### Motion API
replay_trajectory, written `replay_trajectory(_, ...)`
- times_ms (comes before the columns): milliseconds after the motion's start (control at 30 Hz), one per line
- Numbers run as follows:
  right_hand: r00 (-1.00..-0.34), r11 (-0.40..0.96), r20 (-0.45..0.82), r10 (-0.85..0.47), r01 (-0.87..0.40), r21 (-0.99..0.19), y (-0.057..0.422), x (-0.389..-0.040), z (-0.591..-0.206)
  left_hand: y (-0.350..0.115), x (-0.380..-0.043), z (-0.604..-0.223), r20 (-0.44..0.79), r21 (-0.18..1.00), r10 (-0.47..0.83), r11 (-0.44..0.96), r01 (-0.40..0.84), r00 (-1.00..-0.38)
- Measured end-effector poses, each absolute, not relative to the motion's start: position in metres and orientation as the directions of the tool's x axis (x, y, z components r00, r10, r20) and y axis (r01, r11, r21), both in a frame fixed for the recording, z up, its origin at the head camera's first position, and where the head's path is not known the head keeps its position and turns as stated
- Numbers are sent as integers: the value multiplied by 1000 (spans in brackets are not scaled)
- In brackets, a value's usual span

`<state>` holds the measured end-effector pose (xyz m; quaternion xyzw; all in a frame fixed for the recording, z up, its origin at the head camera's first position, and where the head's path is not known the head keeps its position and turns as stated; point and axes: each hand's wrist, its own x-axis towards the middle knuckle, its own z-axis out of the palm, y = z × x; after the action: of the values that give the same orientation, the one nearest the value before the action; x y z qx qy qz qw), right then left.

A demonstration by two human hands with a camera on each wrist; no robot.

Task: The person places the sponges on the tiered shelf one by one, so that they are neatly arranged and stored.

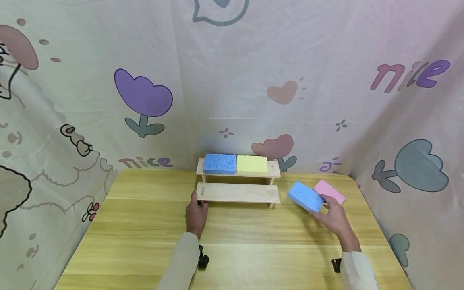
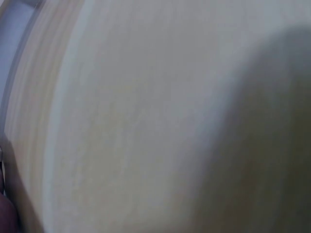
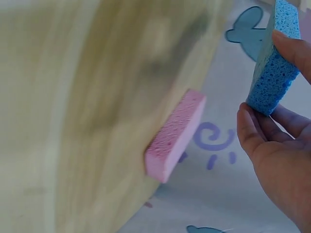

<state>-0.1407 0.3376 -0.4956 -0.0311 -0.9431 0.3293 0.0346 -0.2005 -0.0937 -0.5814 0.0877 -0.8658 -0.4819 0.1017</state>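
In the head view my right hand (image 1: 332, 217) pinches a light-blue sponge (image 1: 305, 196) between thumb and fingers, above the table. The right wrist view shows this blue sponge (image 3: 276, 73) gripped by its edges, clear of the tabletop. Just beyond it a pink sponge (image 1: 329, 191) lies on the table. My left hand (image 1: 196, 215) holds the left end of a small two-step wooden rack (image 1: 237, 193); some of its fingers are hidden. On the rack's upper step a speckled blue sponge (image 1: 219, 164) and a yellow sponge (image 1: 251, 164) sit side by side. The lower step is bare.
The wooden table (image 1: 145, 225) ends at the back against a patterned cloth (image 1: 217, 80), which also hangs along both sides. Mostly blurred tabletop (image 2: 136, 116) fills the left wrist view.
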Motion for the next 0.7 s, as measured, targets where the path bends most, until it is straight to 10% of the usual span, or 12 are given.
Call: replay_trajectory(700,-991,747,122,-59,-125,-653,286,-156,-475,-93,-202,-585,108,847,-251,529,-43,-962)
